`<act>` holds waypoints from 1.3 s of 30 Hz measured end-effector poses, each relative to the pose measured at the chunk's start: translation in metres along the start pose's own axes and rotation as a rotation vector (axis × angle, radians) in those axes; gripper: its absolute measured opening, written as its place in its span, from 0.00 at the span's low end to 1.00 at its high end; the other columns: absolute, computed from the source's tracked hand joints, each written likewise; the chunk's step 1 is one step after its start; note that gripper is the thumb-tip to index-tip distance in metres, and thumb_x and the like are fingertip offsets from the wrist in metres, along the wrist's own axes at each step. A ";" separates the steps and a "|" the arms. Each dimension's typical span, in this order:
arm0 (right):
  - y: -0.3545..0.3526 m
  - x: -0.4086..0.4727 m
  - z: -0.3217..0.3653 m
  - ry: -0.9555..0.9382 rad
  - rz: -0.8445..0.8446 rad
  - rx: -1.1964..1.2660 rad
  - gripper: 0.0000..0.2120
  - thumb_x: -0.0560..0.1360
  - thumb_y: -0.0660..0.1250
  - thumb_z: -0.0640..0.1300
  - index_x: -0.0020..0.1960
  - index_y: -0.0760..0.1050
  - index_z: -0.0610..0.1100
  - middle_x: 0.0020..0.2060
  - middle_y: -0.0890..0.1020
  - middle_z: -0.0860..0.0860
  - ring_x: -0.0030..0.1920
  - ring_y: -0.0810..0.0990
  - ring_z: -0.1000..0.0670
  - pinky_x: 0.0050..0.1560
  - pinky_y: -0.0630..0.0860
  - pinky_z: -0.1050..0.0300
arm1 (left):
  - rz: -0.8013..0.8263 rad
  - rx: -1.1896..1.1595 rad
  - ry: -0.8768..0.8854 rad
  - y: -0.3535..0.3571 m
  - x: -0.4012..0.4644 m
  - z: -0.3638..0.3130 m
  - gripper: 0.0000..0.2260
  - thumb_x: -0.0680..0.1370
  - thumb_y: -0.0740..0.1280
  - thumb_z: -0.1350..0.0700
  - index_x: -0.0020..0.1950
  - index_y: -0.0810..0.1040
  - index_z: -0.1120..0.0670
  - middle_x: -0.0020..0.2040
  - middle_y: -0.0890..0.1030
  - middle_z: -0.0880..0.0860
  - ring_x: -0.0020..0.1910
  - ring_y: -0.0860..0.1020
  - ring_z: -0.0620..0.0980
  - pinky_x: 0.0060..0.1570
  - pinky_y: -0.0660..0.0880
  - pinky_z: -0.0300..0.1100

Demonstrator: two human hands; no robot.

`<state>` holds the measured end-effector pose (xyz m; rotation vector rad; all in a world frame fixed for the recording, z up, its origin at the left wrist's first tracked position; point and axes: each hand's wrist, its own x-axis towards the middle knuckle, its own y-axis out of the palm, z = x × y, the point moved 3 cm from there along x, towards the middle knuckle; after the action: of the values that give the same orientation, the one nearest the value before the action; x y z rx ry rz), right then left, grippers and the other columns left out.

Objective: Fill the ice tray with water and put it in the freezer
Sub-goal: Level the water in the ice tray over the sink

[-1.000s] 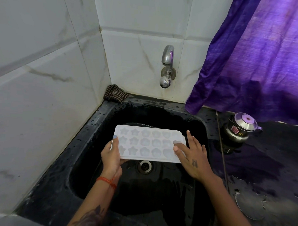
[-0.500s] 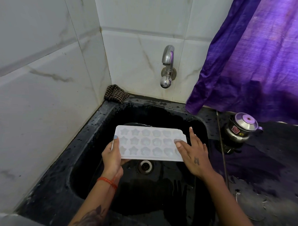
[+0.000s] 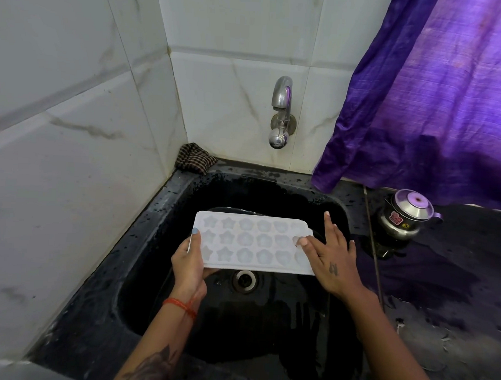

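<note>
A white ice tray (image 3: 252,241) with star and flower moulds is held level over the black sink (image 3: 162,214), above the drain (image 3: 244,280). My left hand (image 3: 190,263) grips its left end, thumb on top and fingers beneath. My right hand (image 3: 331,259) lies flat with straight fingers, thumb tip resting on the tray's right edge. The steel tap (image 3: 281,110) sticks out of the back wall above the sink; no water runs from it.
A checked cloth (image 3: 194,158) is bunched in the back left corner of the sink ledge. A small steel lidded pot (image 3: 406,218) stands on the wet black counter (image 3: 446,284) at the right. A purple curtain (image 3: 437,97) hangs over the counter.
The tray and both hands have drifted slightly to the right and away from me. Grip is unchanged.
</note>
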<state>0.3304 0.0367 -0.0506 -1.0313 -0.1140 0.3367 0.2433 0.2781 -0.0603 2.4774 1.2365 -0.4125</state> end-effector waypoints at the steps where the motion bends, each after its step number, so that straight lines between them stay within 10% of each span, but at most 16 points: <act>1: 0.001 0.000 0.001 0.000 0.013 0.017 0.39 0.66 0.35 0.74 0.63 0.73 0.63 0.78 0.40 0.54 0.77 0.42 0.48 0.73 0.39 0.38 | 0.000 0.001 -0.003 0.000 0.000 0.000 0.09 0.80 0.62 0.50 0.48 0.76 0.54 0.42 0.80 0.51 0.39 0.79 0.48 0.24 0.76 0.39; 39: -0.006 -0.001 0.023 -0.107 -0.079 0.188 0.35 0.69 0.40 0.72 0.56 0.79 0.58 0.78 0.43 0.54 0.77 0.44 0.50 0.74 0.42 0.45 | 0.028 -0.019 0.008 0.001 -0.003 -0.002 0.08 0.80 0.62 0.49 0.46 0.76 0.52 0.43 0.81 0.51 0.40 0.80 0.48 0.31 0.78 0.42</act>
<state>0.3246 0.0526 -0.0336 -0.8204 -0.2145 0.3239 0.2424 0.2764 -0.0575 2.4799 1.2025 -0.3825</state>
